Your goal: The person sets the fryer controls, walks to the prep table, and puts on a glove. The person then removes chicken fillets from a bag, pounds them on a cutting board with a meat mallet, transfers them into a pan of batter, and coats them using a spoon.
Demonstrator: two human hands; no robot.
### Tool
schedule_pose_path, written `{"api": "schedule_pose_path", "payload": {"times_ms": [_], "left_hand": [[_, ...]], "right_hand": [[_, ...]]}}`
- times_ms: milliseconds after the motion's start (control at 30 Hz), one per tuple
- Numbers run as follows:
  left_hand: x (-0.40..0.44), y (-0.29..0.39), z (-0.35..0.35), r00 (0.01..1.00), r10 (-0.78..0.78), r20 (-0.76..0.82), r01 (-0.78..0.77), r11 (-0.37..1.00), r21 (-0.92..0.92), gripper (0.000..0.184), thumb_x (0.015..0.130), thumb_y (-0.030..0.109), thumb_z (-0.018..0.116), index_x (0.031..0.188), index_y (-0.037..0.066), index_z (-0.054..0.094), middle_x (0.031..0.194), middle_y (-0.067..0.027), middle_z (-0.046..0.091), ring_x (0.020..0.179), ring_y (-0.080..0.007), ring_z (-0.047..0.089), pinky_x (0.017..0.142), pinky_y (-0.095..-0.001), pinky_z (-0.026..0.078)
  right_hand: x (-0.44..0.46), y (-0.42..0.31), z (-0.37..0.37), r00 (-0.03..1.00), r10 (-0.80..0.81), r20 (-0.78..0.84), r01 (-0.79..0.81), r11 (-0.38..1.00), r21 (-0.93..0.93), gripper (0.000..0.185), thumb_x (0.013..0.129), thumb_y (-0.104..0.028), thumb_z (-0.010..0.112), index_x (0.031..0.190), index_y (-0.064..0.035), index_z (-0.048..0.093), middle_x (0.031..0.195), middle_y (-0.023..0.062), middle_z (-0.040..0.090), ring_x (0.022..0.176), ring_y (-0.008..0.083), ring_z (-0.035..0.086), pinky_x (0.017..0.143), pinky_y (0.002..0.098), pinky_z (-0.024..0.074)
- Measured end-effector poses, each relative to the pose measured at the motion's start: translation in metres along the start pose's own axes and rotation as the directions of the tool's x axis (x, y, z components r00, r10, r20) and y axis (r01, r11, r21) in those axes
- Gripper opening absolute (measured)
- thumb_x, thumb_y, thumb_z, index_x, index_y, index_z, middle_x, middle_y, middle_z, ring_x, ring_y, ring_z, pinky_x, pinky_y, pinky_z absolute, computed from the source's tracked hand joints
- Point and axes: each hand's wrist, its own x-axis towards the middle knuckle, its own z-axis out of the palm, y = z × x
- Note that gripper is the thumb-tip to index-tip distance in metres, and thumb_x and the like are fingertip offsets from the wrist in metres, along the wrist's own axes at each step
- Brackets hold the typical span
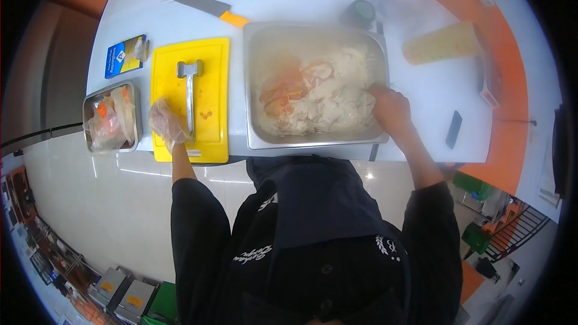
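My left hand (167, 123), in a loose clear plastic glove, is over the left edge of a yellow cutting board (211, 84). The crinkled glove hides how its fingers are bent. Just right of it, a metal meat mallet (190, 93) lies lengthwise on the board, head away from me. My bare right hand (390, 108) is closed on the right rim of a deep steel pan (319, 139). Pieces of what looks like raw meat, coated in creamy white sauce (340, 102), fill the pan's bottom, with an orange-red patch (286, 84) at left.
Behind the board lies a knife (208, 6) with a yellow handle. A blue box (125, 56) and a small steel tray (111, 117) of plastic-wrapped food are at left. A green-lidded jar (361, 13), a film roll (441, 43) and a dark flat object (454, 129) are at right.
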Motion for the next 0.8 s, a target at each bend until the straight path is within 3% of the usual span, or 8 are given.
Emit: {"api": "schedule_pose_path", "payload": {"times_ms": [100, 200, 300, 400, 533, 633, 733, 800], "left_hand": [[0.004, -0.012, -0.003, 1.0, 0.004, 0.014, -0.004, 1.0, -0.027, 0.034, 0.093, 0.028, 0.054, 0.095, -0.003, 0.065, 0.086, -0.0129, 0.066, 0.079, -0.0224, 0.06, 0.072, -0.0335, 0.047], [0.001, -0.002, 0.0, 0.999, -0.029, 0.033, 0.031, 0.998, -0.062, 0.034, 0.093, 0.029, 0.054, 0.094, -0.003, 0.065, 0.085, -0.0129, 0.065, 0.077, -0.0227, 0.06, 0.071, -0.0336, 0.047], [0.003, -0.011, -0.002, 0.999, -0.034, 0.009, 0.034, 0.999, -0.022, 0.034, 0.092, 0.029, 0.054, 0.094, -0.004, 0.064, 0.083, -0.0129, 0.065, 0.075, -0.0227, 0.06, 0.07, -0.0339, 0.047], [0.001, -0.002, 0.0, 1.0, 0.009, 0.003, -0.009, 1.0, -0.019, 0.035, 0.092, 0.03, 0.054, 0.093, -0.004, 0.064, 0.083, -0.0128, 0.065, 0.075, -0.0225, 0.06, 0.069, -0.034, 0.047], [0.006, -0.002, -0.006, 0.998, -0.022, 0.06, 0.015, 0.993, 0.114, 0.036, 0.092, 0.031, 0.054, 0.094, -0.004, 0.065, 0.084, -0.0121, 0.066, 0.076, -0.022, 0.06, 0.07, -0.0338, 0.047], [-0.004, 0.009, 0.0, 0.999, 0.041, -0.017, -0.042, 0.998, -0.054, 0.036, 0.093, 0.03, 0.053, 0.093, -0.004, 0.065, 0.085, -0.0118, 0.066, 0.076, -0.022, 0.06, 0.069, -0.0347, 0.047], [-0.001, 0.002, 0.002, 0.998, 0.04, -0.04, -0.044, 0.994, -0.1, 0.03, 0.091, 0.026, 0.053, 0.087, 0.0, 0.067, 0.071, -0.0053, 0.059, 0.067, -0.0157, 0.053, 0.063, -0.0315, 0.042], [0.001, -0.001, 0.0, 0.997, 0.062, -0.035, -0.063, 0.997, -0.041, 0.03, 0.091, 0.026, 0.054, 0.087, 0.0, 0.067, 0.072, -0.0046, 0.058, 0.068, -0.0151, 0.053, 0.063, -0.031, 0.042]], "right_hand": [[-0.002, 0.003, 0.002, 0.996, -0.058, -0.075, 0.059, 0.998, 0.005, 0.022, 0.077, -0.003, 0.05, 0.096, -0.007, 0.06, 0.091, 0.0151, 0.066, 0.077, 0.0367, 0.065, 0.068, 0.0469, 0.0509], [-0.003, 0.007, 0.003, 0.998, -0.056, -0.007, 0.054, 0.989, -0.136, 0.018, 0.077, -0.003, 0.05, 0.093, -0.0063, 0.059, 0.091, 0.014, 0.066, 0.075, 0.0352, 0.065, 0.066, 0.0464, 0.0514], [-0.002, 0.004, -0.005, 0.992, -0.021, -0.121, 0.009, 0.995, -0.1, 0.019, 0.077, -0.003, 0.051, 0.093, -0.0066, 0.06, 0.088, 0.0144, 0.066, 0.075, 0.034, 0.066, 0.066, 0.045, 0.0522], [-0.008, 0.008, -0.019, 0.989, -0.046, 0.143, 0.079, 0.97, -0.232, 0.018, 0.077, -0.005, 0.051, 0.092, -0.0071, 0.062, 0.082, 0.0152, 0.066, 0.073, 0.034, 0.066, 0.064, 0.0445, 0.0528], [-0.022, 0.003, -0.036, 0.972, -0.116, 0.202, 0.167, 0.952, -0.257, 0.014, 0.078, -0.007, 0.053, 0.086, -0.0051, 0.064, 0.077, 0.0152, 0.066, 0.071, 0.0337, 0.067, 0.062, 0.0442, 0.0531], [-0.027, -0.003, -0.013, 0.947, -0.134, 0.293, 0.219, 0.935, -0.279, 0.013, 0.078, -0.008, 0.054, 0.083, -0.003, 0.065, 0.078, 0.016, 0.066, 0.071, 0.0333, 0.067, 0.061, 0.044, 0.0533], [-0.019, -0.007, 0.015, 0.941, -0.128, 0.314, 0.2, 0.957, -0.21, 0.013, 0.078, -0.008, 0.054, 0.08, -0.0015, 0.065, 0.081, 0.0187, 0.065, 0.075, 0.0332, 0.067, 0.063, 0.0438, 0.0535], [-0.012, -0.006, 0.022, 0.945, -0.087, 0.316, 0.146, 0.975, -0.168, 0.013, 0.077, -0.007, 0.055, 0.08, -0.0006, 0.065, 0.084, 0.0212, 0.065, 0.079, 0.0341, 0.067, 0.067, 0.044, 0.0535]]}}
